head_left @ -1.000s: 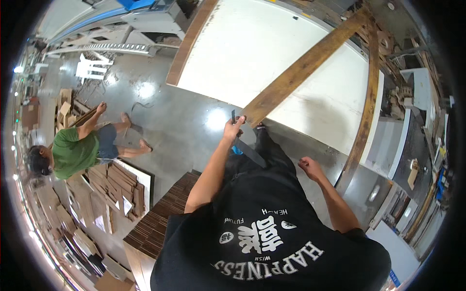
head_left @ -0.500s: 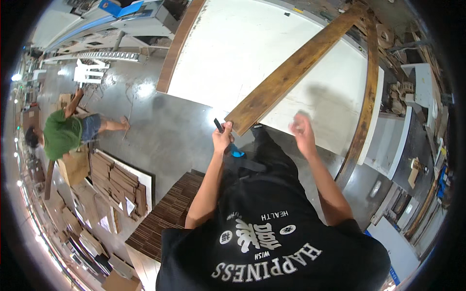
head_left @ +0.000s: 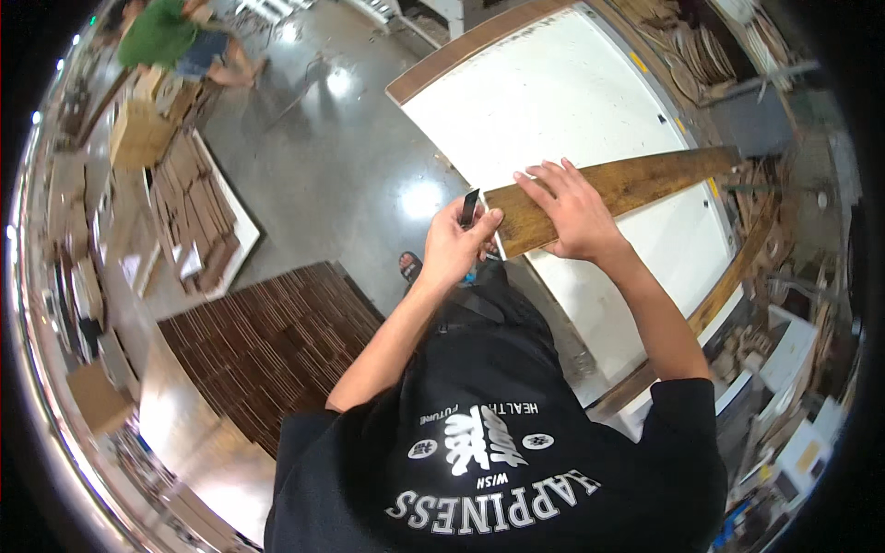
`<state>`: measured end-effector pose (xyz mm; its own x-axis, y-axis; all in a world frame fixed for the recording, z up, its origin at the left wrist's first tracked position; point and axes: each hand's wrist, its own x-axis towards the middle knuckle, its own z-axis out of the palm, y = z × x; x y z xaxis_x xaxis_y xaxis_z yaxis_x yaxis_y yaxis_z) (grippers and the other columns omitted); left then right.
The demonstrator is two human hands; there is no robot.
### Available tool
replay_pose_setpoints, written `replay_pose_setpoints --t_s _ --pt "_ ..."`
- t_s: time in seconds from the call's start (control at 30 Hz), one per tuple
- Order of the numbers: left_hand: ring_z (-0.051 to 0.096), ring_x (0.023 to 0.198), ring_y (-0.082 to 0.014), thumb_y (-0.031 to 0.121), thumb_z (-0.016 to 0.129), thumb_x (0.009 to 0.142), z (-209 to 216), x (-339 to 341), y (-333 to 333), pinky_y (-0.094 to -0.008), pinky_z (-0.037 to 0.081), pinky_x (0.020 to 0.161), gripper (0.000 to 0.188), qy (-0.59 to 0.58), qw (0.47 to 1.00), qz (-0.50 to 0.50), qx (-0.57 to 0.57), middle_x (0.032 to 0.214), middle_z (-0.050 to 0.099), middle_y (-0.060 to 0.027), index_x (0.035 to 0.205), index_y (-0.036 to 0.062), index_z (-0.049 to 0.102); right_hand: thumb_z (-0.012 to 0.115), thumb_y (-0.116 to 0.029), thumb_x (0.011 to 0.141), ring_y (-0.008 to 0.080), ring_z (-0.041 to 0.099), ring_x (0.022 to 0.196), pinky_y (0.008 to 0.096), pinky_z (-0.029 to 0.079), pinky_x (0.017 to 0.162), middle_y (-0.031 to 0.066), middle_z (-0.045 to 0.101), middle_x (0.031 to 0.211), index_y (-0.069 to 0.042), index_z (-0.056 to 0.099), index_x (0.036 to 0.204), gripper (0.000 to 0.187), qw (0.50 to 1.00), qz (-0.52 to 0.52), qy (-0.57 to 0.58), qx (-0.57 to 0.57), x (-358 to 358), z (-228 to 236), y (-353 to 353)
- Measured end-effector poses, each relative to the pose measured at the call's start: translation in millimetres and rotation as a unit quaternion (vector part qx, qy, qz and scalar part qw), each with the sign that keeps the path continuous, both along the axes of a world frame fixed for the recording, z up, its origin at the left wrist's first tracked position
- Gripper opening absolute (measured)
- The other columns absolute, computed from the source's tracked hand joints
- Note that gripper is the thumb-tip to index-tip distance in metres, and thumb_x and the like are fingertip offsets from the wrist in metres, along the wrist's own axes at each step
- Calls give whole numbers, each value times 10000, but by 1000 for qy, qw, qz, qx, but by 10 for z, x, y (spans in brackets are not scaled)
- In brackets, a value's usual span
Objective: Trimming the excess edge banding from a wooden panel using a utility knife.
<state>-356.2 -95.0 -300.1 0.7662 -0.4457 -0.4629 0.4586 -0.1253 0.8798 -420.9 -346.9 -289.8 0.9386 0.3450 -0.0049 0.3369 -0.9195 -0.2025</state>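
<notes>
A long brown wooden board point(head_left: 636, 184) lies across a white-topped table point(head_left: 544, 101), its near end jutting past the table edge toward me. My left hand point(head_left: 452, 244) is closed round a slim black tool point(head_left: 470, 208), whose exact kind I cannot make out; the thumb touches the board's end. My right hand point(head_left: 576, 212) rests on the board's upper face close to that end, fingers stretched and apart. Its thumb is partly hidden. A second brown board point(head_left: 737, 272) lies along the table's right side.
A stack of dark brown striped panels point(head_left: 277, 341) stands at my left. Beyond it, brown pieces point(head_left: 194, 212) are piled on a white sheet. A person in a green top point(head_left: 159, 35) is at the far left. Wood scraps point(head_left: 705, 55) crowd the far right.
My right hand has come down from the air onto the board. The view has turned, so the board now points more to the right. The left hand still has the black tool.
</notes>
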Motion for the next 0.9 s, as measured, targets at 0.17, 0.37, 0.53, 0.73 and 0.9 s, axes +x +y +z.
replay_pose_setpoints --t_s 0.17,0.37,0.53,0.73,0.9 --pt "590 631 -94 369 667 1113 128 -50 180 -249 464 588 338 -49 995 39 -73 839 696 -45 1130 32 645 936 -315 614 392 595 1266 534 462 1155 137 613 1422 -157 528 1612 1089 991 4 -29 128 204 282 1" --pt "590 695 -121 415 470 1202 128 -183 513 -318 508 675 423 -234 963 100 -87 846 667 -70 1098 25 598 908 -301 626 413 630 1253 526 520 1102 164 645 1428 -119 588 1558 1002 982 5 -82 171 265 666 33" --pt "573 662 -113 455 498 1190 361 -99 361 -309 490 642 533 -315 942 81 -79 750 631 -32 903 20 609 884 -320 669 448 662 1227 520 535 1078 224 661 1417 -61 608 1531 942 975 35 -113 190 262 830 54" --pt "574 568 -82 464 531 1177 517 -8 106 -274 463 558 486 -157 971 47 -175 646 621 -10 949 49 638 872 -314 676 451 679 1198 499 554 1033 241 666 1392 -23 611 1512 923 971 49 -118 200 212 890 121" --pt "529 591 -59 412 553 1181 612 38 55 -260 425 562 457 -170 975 36 -136 662 594 16 909 51 625 871 -319 677 448 682 1192 499 555 1029 237 671 1378 -18 612 1508 921 972 52 -121 197 190 875 128"
